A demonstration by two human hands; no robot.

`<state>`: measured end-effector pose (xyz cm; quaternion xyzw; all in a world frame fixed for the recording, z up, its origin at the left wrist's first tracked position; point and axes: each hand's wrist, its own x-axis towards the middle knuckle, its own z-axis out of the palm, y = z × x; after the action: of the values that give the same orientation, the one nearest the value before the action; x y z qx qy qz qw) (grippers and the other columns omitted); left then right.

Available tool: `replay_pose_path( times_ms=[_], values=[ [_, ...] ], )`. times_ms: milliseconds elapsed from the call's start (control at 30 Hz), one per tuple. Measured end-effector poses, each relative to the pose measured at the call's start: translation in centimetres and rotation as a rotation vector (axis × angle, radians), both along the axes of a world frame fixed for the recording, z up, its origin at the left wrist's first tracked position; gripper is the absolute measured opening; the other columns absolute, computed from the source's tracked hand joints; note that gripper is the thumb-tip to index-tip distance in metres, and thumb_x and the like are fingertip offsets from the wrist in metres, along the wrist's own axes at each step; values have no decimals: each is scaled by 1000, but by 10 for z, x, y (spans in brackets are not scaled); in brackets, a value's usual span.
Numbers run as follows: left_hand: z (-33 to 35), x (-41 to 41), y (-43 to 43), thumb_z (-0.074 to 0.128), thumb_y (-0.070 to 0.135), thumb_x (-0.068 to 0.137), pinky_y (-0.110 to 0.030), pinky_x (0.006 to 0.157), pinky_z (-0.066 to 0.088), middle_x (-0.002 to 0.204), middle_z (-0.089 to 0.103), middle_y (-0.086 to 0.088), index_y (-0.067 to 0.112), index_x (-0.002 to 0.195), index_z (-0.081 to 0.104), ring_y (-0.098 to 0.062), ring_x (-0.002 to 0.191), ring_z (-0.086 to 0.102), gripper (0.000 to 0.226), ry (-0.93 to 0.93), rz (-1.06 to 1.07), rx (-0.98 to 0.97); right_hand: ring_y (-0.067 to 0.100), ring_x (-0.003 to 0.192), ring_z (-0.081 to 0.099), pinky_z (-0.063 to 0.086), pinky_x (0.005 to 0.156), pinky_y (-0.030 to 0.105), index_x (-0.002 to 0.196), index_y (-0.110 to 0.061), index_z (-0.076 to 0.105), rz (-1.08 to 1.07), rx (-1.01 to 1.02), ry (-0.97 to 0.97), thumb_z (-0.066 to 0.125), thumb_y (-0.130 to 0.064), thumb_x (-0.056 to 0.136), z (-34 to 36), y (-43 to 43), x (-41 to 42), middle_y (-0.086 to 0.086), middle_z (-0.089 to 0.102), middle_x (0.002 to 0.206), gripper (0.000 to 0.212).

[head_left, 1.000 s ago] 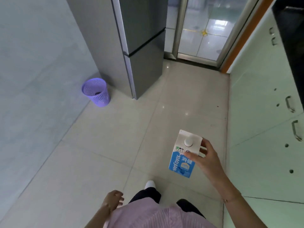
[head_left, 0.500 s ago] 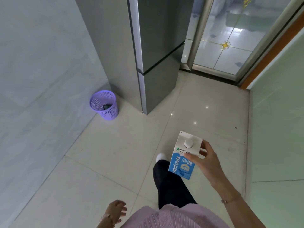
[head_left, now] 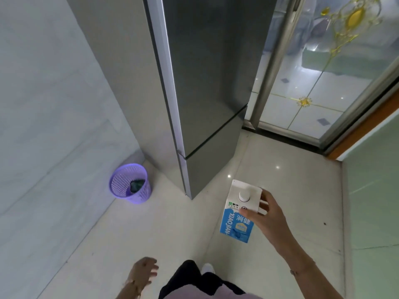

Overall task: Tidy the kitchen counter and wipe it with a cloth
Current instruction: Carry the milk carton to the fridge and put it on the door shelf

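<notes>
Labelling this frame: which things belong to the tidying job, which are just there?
Job: carton, held by right hand; purple bin, something dark already inside.
Just there: fridge, glass door, cabinet, empty left hand.

My carton (head_left: 239, 214) is white above, blue below; the mesh bin (head_left: 130, 184) at ten o'clock is purple; the fridge (head_left: 200, 87) is grey.

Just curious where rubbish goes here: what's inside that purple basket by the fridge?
One dark, greenish crumpled item lies inside the purple basket. What it is can't be made out, and the basket's near wall hides part of the bottom.
</notes>
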<state>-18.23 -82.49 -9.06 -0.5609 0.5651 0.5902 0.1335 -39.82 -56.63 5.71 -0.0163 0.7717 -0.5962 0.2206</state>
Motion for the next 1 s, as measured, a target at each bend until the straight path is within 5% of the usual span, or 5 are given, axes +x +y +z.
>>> replay_pose_path(
  times_ms=[233, 333, 467, 600, 1000],
  values=[
    [160, -215, -46, 54, -3, 105, -20, 84, 54, 102, 66, -6, 12, 107, 66, -25, 98, 60, 20, 602, -96, -510, 13, 100, 63, 55, 57, 15, 118, -20, 50, -39, -49, 82, 77, -10, 71, 26, -33, -76, -3, 62, 108, 56],
    [222, -275, -63, 62, 2, 102, -37, 112, 45, 142, 51, -4, 6, 151, 46, -19, 128, 51, 52, 794, -150, -762, 12, 99, 62, 54, 56, 14, 118, -19, 51, -80, -84, 121, 77, -9, 71, 41, -47, -97, -3, 63, 108, 54],
    [259, -328, -77, 64, 9, 102, -47, 129, 35, 164, 32, -16, 4, 161, 29, -31, 151, 39, 69, 830, -240, -848, 13, 98, 62, 53, 54, 12, 115, -19, 50, -97, -106, 163, 76, -11, 72, 56, -66, -120, -4, 62, 108, 51],
    [267, -351, -78, 68, 6, 99, -39, 122, 41, 152, 40, -21, 0, 154, 39, -20, 130, 50, 63, 864, -175, -886, 13, 98, 61, 52, 52, 11, 117, -17, 48, -108, -127, 187, 74, -12, 73, 66, -81, -135, -4, 61, 108, 51],
    [260, -372, -89, 69, 9, 99, -44, 89, 55, 125, 61, -28, -12, 119, 57, -42, 106, 68, 32, 819, 3, -946, 12, 89, 60, 52, 52, 10, 112, -16, 47, -207, -111, 247, 71, -4, 75, 75, -88, -141, -10, 59, 100, 46]
  ],
)
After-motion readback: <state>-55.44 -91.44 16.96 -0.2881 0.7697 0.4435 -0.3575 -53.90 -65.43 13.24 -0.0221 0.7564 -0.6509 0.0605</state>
